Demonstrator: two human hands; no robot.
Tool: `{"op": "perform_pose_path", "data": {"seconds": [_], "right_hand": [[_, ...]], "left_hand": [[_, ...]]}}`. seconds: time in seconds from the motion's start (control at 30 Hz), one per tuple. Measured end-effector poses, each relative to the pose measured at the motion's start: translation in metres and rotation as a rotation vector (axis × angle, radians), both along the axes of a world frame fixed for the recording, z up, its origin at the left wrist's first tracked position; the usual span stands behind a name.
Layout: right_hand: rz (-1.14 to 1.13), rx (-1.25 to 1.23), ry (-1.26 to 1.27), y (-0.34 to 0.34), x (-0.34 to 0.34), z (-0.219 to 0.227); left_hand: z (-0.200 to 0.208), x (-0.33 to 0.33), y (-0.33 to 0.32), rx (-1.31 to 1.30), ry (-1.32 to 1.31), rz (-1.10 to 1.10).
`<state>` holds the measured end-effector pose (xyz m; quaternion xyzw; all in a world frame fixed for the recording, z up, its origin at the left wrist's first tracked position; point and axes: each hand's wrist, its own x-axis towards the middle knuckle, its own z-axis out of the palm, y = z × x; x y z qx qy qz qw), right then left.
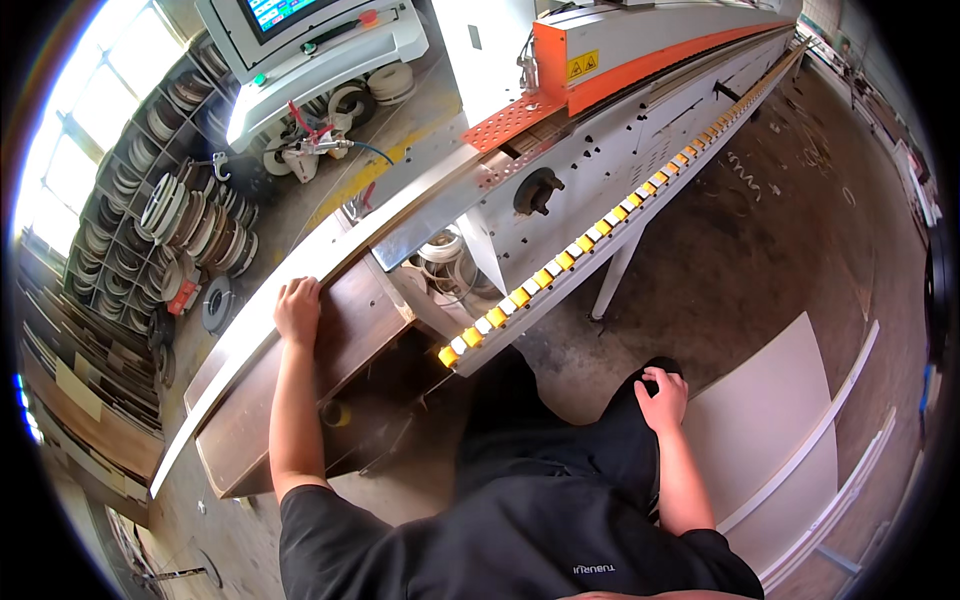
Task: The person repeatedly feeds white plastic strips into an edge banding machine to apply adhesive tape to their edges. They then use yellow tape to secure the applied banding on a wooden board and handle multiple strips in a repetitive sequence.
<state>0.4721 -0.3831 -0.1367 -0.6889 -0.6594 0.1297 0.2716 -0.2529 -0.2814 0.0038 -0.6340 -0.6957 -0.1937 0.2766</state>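
A long, narrow white panel [243, 342] lies along the brown wooden table [345, 335] and runs up to the infeed of a long white-and-orange edge-banding machine [640, 60]. My left hand [297, 312] rests at the panel's near edge, its fingers bent together over that edge. On my right knee, at the lower right, lies my right hand [662, 400], its fingers loosely spread and nothing in it. A rail of yellow and white rollers [570, 257] slants along the machine's near side, between the two hands.
Racks of edge-banding rolls [185, 225] stand at the far left. A control console with a screen [315, 60] is at the top left. Large pale boards [765, 410] and white strips lean at my right. A rail support leg [617, 275] meets the floor ahead.
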Motion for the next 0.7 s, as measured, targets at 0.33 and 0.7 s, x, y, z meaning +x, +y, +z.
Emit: {"op": "perform_pose_path", "data": {"seconds": [0.33, 0.7], "right_hand": [[0.077, -0.068, -0.023, 0.006, -0.003, -0.004], [0.013, -0.028, -0.021, 0.003, -0.015, -0.001]], "left_hand": [[0.002, 0.066, 0.072, -0.037, -0.01, 0.001], [-0.006, 0.135, 0.151, -0.018, -0.029, -0.087]]}}
